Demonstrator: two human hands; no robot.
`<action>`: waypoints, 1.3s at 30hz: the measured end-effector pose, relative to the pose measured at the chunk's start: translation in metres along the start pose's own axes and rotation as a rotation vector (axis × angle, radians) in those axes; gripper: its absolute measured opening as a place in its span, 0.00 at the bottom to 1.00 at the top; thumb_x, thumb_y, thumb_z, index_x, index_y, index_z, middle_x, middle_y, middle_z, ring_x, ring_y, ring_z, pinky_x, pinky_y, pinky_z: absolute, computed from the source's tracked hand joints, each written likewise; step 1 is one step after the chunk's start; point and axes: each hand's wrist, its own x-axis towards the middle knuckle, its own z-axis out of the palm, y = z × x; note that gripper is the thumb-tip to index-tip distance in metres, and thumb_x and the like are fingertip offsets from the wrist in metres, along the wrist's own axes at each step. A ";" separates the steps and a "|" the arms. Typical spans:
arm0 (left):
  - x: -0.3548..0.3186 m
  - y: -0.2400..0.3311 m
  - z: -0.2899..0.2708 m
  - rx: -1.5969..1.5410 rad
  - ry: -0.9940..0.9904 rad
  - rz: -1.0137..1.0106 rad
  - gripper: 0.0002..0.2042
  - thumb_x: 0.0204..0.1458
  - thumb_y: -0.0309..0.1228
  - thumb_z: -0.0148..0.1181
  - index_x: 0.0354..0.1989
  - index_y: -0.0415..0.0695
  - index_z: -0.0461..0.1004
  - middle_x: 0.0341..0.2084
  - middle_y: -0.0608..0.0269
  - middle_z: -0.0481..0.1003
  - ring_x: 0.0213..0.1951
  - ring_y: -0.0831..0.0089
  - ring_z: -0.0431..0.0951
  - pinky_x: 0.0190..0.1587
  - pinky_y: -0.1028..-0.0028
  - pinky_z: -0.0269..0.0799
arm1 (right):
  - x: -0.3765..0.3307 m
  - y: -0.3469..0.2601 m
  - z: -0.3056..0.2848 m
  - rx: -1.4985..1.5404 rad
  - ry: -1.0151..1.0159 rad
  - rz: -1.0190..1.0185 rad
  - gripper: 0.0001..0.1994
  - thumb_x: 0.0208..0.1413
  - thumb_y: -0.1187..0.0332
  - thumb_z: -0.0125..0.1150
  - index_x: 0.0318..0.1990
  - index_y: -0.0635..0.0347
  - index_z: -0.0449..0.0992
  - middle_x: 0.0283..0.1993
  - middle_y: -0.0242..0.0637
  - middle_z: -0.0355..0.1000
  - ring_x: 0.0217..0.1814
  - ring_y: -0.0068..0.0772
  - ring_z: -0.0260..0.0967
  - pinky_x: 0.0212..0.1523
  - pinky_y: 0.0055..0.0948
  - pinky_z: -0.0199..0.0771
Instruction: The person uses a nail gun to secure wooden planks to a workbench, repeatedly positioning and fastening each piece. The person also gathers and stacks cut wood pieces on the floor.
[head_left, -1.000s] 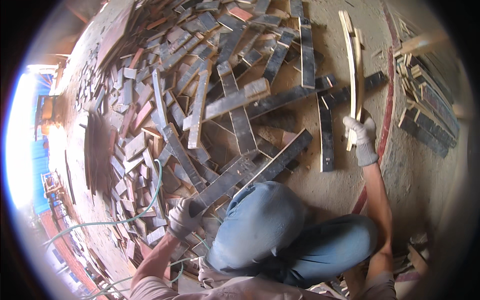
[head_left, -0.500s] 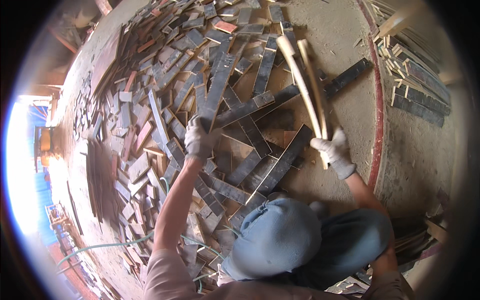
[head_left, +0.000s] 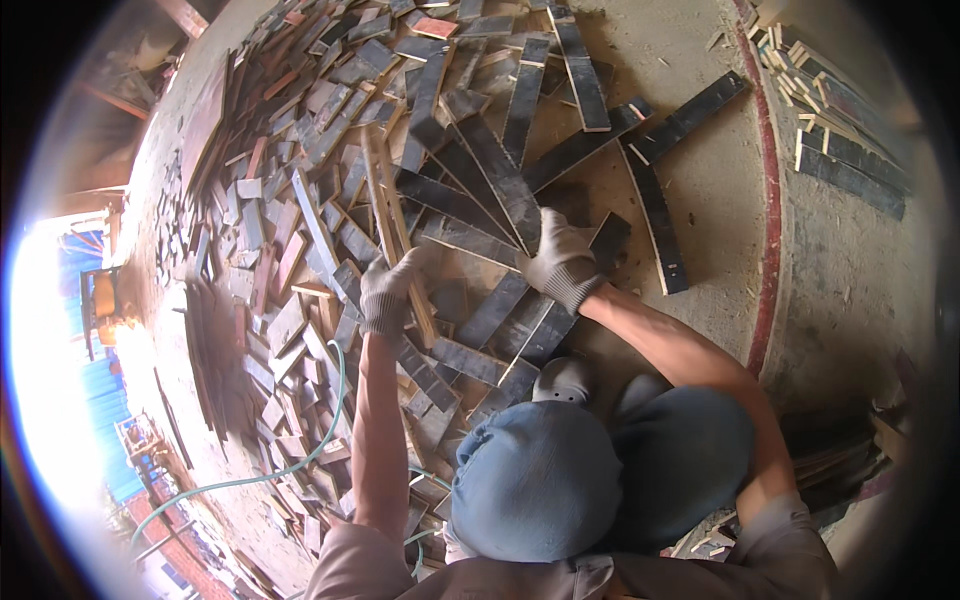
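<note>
My left hand (head_left: 388, 290), in a grey knitted glove, is closed around narrow wooden strips (head_left: 378, 195) held edge-on, their pale edges showing. To its right, my gloved right hand (head_left: 560, 262) grips the near end of a dark board (head_left: 495, 180). Other dark boards fan out beside that one, and blur hides which of them the hand also touches. Beneath both hands lie more dark boards (head_left: 492, 310), crossing each other on the ground.
A wide heap of short wood offcuts (head_left: 285, 255) spreads leftward and away. Loose dark boards (head_left: 658, 225) lie on the floor at right, before a red line (head_left: 768, 200). Stacked boards (head_left: 850, 170) stand beyond it. A green hose (head_left: 300, 465) runs at lower left.
My right hand has moved left, from two pale-edged strips to a dark board. A dark board now lies at right near where those strips were. My left hand now holds strips edge-on.
</note>
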 end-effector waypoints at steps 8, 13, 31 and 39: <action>-0.012 -0.065 0.017 -0.742 -0.153 0.067 0.15 0.61 0.42 0.71 0.44 0.43 0.80 0.31 0.60 0.83 0.31 0.68 0.84 0.35 0.67 0.83 | 0.045 0.004 0.024 -0.298 -0.103 -0.290 0.47 0.51 0.47 0.76 0.69 0.72 0.62 0.55 0.59 0.75 0.56 0.59 0.75 0.58 0.48 0.76; -0.046 -0.062 0.044 -0.782 -0.087 0.136 0.25 0.53 0.32 0.79 0.54 0.40 0.71 0.30 0.59 0.81 0.27 0.69 0.83 0.31 0.69 0.83 | 0.028 -0.006 -0.017 0.025 -0.369 -0.115 0.34 0.50 0.50 0.79 0.56 0.66 0.75 0.43 0.44 0.83 0.40 0.33 0.83 0.38 0.34 0.84; -0.202 0.081 0.290 -0.458 -1.360 0.446 0.43 0.50 0.16 0.75 0.75 0.33 0.57 0.57 0.51 0.79 0.56 0.62 0.82 0.59 0.64 0.83 | -0.313 0.131 -0.137 1.446 0.154 0.385 0.27 0.65 0.57 0.71 0.64 0.67 0.74 0.57 0.46 0.79 0.59 0.39 0.79 0.59 0.36 0.81; -0.321 0.147 0.423 0.206 -1.638 0.751 0.52 0.44 0.41 0.83 0.74 0.29 0.58 0.54 0.39 0.80 0.55 0.58 0.84 0.57 0.64 0.84 | -0.323 0.157 -0.179 1.271 0.968 0.350 0.24 0.65 0.58 0.69 0.62 0.64 0.76 0.54 0.45 0.79 0.52 0.40 0.81 0.52 0.33 0.85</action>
